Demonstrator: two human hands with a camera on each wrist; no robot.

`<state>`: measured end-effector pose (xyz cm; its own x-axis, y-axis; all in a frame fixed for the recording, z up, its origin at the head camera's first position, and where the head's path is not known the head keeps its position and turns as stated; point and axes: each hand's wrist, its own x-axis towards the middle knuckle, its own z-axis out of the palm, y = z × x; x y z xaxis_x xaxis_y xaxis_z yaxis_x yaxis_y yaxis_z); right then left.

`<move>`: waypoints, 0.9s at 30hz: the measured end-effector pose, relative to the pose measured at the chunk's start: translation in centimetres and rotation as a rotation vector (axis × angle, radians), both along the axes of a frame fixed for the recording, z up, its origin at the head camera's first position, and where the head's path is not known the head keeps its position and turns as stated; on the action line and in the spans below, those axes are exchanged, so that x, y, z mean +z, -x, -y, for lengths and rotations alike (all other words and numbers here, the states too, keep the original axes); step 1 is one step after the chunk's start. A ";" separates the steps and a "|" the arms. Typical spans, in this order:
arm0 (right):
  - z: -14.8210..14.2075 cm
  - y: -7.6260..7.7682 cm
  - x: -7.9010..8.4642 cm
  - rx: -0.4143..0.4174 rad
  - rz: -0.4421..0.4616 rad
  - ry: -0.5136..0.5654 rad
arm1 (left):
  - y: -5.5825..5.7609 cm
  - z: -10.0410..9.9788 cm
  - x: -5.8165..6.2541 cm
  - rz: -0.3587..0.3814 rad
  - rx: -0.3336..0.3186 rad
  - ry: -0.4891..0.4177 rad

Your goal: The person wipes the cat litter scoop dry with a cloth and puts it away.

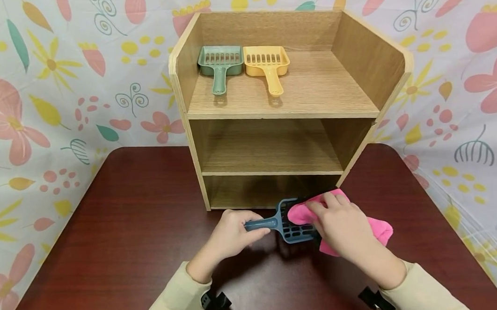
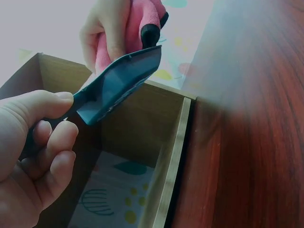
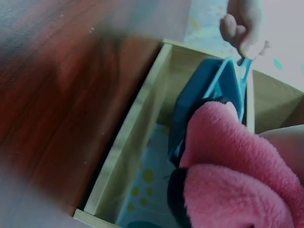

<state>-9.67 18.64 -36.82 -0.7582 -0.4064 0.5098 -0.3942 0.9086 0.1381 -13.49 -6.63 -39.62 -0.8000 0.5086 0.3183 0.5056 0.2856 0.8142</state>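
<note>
A blue slotted litter scoop [image 1: 296,233] is held level in front of the shelf's lowest tier. My left hand [image 1: 234,233] grips its handle, thumb along the top and fingers curled beneath, as the left wrist view of the scoop [image 2: 118,88] shows. In my right hand [image 1: 345,225] is a pink fuzzy cloth [image 1: 381,230] with black edging, bunched under the fingers and pressed into the scoop's basket. In the right wrist view, the cloth [image 3: 232,147] covers part of the scoop [image 3: 194,102] and hides most of the right fingers.
A wooden three-tier shelf [image 1: 280,117] stands at the back of the dark red table [image 1: 150,202]. On its top tier lie a green scoop [image 1: 220,72] and a yellow scoop [image 1: 271,69], side by side at the left. A flower-patterned cloth backdrop [image 1: 80,89] hangs behind.
</note>
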 end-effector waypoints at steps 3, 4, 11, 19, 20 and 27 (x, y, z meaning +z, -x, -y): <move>0.0 -0.2 0.3 0.002 -0.016 0.013 | -0.1 0.0 0.2 0.005 0.015 0.015; 0.1 -0.3 0.4 0.014 -0.024 0.015 | -0.1 0.1 0.2 0.006 0.015 0.016; 1.8 -0.3 0.1 0.158 -0.055 0.037 | -0.2 -0.1 0.2 -0.047 -0.001 0.008; 2.0 0.4 -0.5 0.178 -0.078 0.014 | -0.2 -0.2 0.2 -0.128 0.014 -0.004; 1.9 0.5 -0.6 0.171 -0.078 0.000 | -0.2 -0.2 0.2 -0.125 0.018 -0.002; 0.6 1.0 -0.8 0.087 -0.058 -0.045 | 0.0 -0.2 0.0 -0.106 0.045 0.025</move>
<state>-10.63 18.02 -37.59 -0.6886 -0.4930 0.5317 -0.4619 0.8635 0.2026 -13.52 -6.43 -39.67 -0.7846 0.4822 0.3898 0.5746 0.3292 0.7493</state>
